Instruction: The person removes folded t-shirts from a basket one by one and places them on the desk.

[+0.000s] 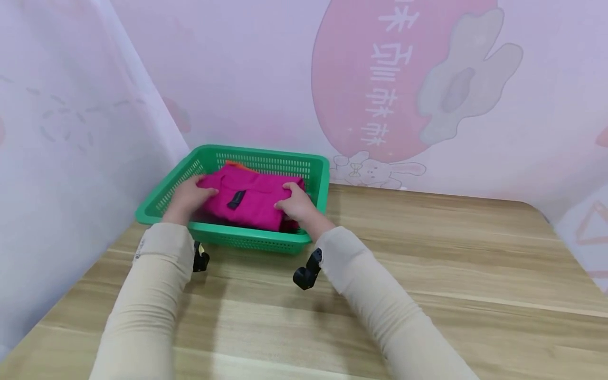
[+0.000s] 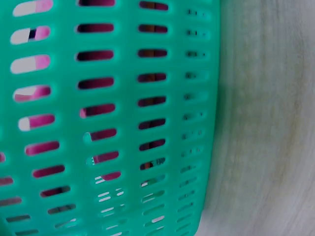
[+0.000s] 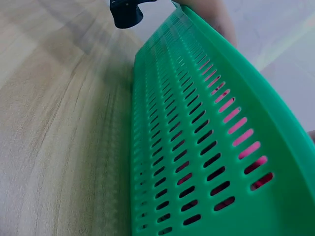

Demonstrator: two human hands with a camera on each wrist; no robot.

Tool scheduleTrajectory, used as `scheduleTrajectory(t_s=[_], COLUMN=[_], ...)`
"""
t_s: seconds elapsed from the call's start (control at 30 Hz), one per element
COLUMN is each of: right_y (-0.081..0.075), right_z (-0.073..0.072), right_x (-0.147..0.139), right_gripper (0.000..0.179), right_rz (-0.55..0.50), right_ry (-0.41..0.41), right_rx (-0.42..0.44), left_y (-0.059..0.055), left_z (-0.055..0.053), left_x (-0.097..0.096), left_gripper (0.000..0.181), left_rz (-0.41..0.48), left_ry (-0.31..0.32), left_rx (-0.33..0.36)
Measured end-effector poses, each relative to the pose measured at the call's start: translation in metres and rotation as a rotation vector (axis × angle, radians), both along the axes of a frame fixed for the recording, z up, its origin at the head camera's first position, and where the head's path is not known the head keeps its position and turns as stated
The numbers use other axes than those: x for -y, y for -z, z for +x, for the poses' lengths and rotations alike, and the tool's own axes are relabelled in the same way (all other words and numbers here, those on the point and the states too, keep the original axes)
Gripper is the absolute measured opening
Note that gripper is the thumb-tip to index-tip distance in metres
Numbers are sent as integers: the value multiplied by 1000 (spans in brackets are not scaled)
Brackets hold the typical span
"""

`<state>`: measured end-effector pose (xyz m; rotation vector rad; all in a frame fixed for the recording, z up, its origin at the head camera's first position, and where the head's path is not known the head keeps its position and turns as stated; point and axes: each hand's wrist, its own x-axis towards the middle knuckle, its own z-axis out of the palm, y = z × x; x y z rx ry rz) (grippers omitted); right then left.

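Observation:
A folded magenta garment (image 1: 256, 195) with a small black patch lies within the green basket (image 1: 252, 232), over other cloth. At the garment's left edge my left hand (image 1: 187, 197) grips it, thumb across the top. My right hand (image 1: 299, 206) holds the opposite edge, thumb and fingers spread along it. Both wrists pass over the basket's near rim. In the left wrist view the basket's slotted wall (image 2: 125, 113) fills most of the picture, with magenta showing through. The right wrist view also faces the slotted wall (image 3: 197, 128), hiding most of the hands.
Orange cloth (image 1: 239, 166) peeks out behind the magenta garment. The basket stands on a wood-grain table (image 1: 427, 253), close to the back wall covering (image 1: 266, 79) printed with rabbits. A pale hanging sheet (image 1: 62, 132) borders the left side. Black wrist-camera mounts (image 1: 307, 270) hang below the sleeves.

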<state>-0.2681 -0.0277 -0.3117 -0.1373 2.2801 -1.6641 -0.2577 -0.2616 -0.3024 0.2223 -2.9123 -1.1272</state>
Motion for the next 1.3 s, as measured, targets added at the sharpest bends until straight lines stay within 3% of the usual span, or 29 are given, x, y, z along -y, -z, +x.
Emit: scheduleTrajectory(t_s=[0.17, 0.33, 0.5, 0.8, 1.0, 1.17, 1.3], right_y=[-1, -3, -2, -9, -23, -31, -39], right_z=[-2, -1, -2, 1, 6, 7, 7], right_x=[-1, -2, 0, -4, -17, -39, -61], right_gripper=[57, 58, 57, 53, 52, 52, 53], right_rz=[-104, -85, -85, -114, -141, -183, -188], right_ry=[25, 16, 22, 51, 16, -16, -36], right_rx=[74, 61, 23, -33, -100, -63, -51], left_y=[-2, -1, 0, -16, -29, -32, -32], left_z=[-2, -5, -6, 6, 15, 23, 26], left_x=[4, 10, 14, 11, 4, -10, -27], left_gripper=[62, 53, 49, 49, 50, 54, 53], left_rz=[86, 165, 180, 98, 134, 131, 234], left_ry=[45, 75, 103, 124, 91, 67, 71], left_rx=[-2, 0, -8, -54, -82, -91, -106])
